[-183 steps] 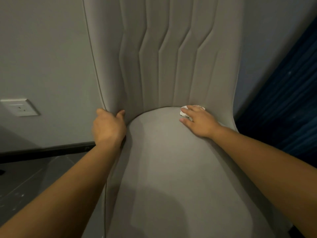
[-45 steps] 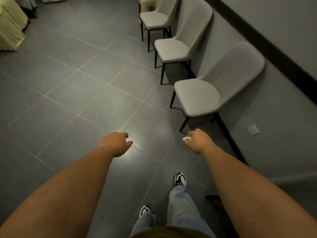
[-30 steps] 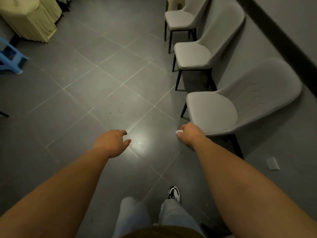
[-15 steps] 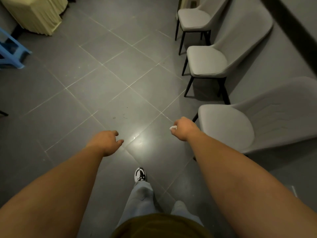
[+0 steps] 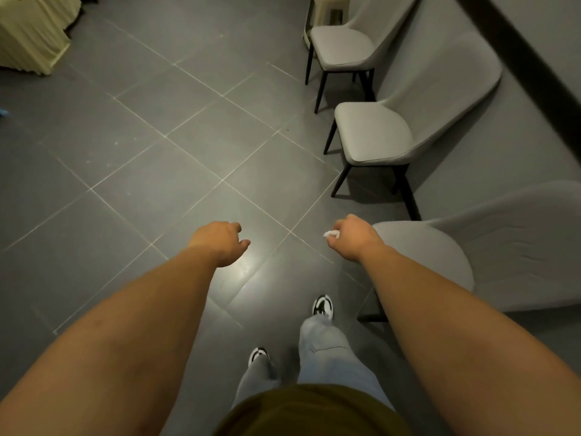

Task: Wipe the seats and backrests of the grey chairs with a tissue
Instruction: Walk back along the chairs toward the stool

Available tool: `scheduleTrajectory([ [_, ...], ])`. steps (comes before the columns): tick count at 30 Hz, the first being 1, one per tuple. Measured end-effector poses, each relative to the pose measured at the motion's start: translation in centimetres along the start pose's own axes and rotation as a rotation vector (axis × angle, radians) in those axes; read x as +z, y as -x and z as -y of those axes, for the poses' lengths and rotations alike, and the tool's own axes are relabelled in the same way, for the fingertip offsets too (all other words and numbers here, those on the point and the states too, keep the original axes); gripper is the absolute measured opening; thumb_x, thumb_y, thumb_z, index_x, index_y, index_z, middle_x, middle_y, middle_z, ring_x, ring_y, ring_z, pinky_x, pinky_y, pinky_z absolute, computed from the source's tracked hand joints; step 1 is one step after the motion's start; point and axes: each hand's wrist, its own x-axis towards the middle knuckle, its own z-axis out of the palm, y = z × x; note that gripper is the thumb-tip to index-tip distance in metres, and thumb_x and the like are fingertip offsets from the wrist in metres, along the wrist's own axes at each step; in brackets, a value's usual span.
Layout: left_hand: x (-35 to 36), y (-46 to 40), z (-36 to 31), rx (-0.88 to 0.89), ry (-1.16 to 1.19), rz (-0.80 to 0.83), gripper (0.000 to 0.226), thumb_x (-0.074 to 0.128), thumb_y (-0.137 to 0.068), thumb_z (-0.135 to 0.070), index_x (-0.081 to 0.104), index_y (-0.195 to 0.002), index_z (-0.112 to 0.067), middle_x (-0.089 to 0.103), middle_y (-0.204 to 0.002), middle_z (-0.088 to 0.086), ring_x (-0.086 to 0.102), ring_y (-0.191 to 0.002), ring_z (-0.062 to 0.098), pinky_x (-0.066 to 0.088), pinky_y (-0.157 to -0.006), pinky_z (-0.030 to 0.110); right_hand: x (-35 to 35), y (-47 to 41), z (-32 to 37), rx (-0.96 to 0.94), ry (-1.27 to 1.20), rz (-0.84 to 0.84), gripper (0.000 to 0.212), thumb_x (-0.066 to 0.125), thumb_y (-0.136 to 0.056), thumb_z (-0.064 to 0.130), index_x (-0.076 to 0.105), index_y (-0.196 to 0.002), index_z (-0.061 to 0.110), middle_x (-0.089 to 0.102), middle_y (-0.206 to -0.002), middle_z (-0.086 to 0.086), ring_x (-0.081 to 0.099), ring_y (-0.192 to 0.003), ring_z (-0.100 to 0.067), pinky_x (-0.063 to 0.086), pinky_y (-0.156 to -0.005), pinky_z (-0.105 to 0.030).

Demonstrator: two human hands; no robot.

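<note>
We held the tissue (image 5: 330,234), a soft, light wad likely to tear or shed, pinched in our curled right hand (image 5: 355,236) beside the nearest grey chair (image 5: 440,259), while our left hand (image 5: 220,242) hung loosely curled, empty.

Perhaps a hall: wall-lined chairs (image 5: 374,133)

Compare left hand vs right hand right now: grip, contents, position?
The right hand is curled round a white tissue; the left hand holds nothing, fingers loosely curled. The right hand hangs by the front edge of the nearest grey chair; the left hand is over bare floor tiles, away from any chair. Both are extended forward, backs up, touching no chair.
</note>
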Motion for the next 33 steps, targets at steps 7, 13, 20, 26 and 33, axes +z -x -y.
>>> scheduleTrajectory([
  [7, -4.8, -9.1, 0.5, -0.064, -0.012, 0.005, 0.057, 0.04, -0.093, -0.057, 0.044, -0.137, -0.021, 0.059, -0.128, 0.006, 0.055, -0.114, 0.028, 0.046, -0.093, 0.041, -4.6, -11.5, -2.1, -0.013, -0.024, 0.028, 0.036, 0.052, -0.095, 0.041, 0.069, -0.113, 0.014, 0.061, -0.117, -0.01, 0.06, -0.099, -0.028, 0.051, -0.082, -0.036],
  [13, -10.2, -17.2, -2.2, -0.131, 0.019, -0.029, 0.056, 0.04, -0.094, -0.056, 0.043, -0.137, -0.021, 0.06, -0.128, 0.006, 0.056, -0.113, 0.028, 0.047, -0.091, 0.041, -10.1, -21.6, -3.3, -0.06, -0.023, 0.076, 0.037, 0.05, -0.095, 0.041, 0.067, -0.116, 0.015, 0.059, -0.119, -0.008, 0.06, -0.101, -0.03, 0.054, -0.088, -0.042],
  [20, -14.5, -24.7, -6.8, -0.056, 0.091, -0.067, 0.055, 0.042, -0.093, -0.056, 0.045, -0.137, -0.022, 0.06, -0.127, 0.004, 0.056, -0.113, 0.026, 0.048, -0.089, 0.04, -15.6, -30.5, -3.5, -0.103, 0.047, 0.104, 0.036, 0.05, -0.097, 0.039, 0.068, -0.113, 0.012, 0.061, -0.115, -0.01, 0.061, -0.098, -0.031, 0.053, -0.085, -0.039],
  [26, -17.7, -32.5, -3.7, -0.096, 0.108, 0.007, 0.055, 0.042, -0.093, -0.054, 0.045, -0.136, -0.02, 0.06, -0.126, 0.006, 0.054, -0.114, 0.027, 0.046, -0.089, 0.038, -18.9, -37.8, -1.1, -0.1, 0.034, 0.122, 0.036, 0.051, -0.096, 0.041, 0.067, -0.114, 0.014, 0.061, -0.113, -0.008, 0.06, -0.097, -0.03, 0.053, -0.086, -0.041],
  [33, -24.1, -45.0, 1.6, -0.047, 0.086, 0.006, 0.055, 0.045, -0.092, -0.055, 0.047, -0.135, -0.02, 0.058, -0.13, 0.006, 0.053, -0.117, 0.028, 0.045, -0.094, 0.038, -23.3, -47.6, 2.0, 0.029, -0.026, 0.067, 0.039, 0.052, -0.097, 0.042, 0.067, -0.119, 0.013, 0.064, -0.115, -0.01, 0.061, -0.101, -0.029, 0.051, -0.087, -0.036],
])
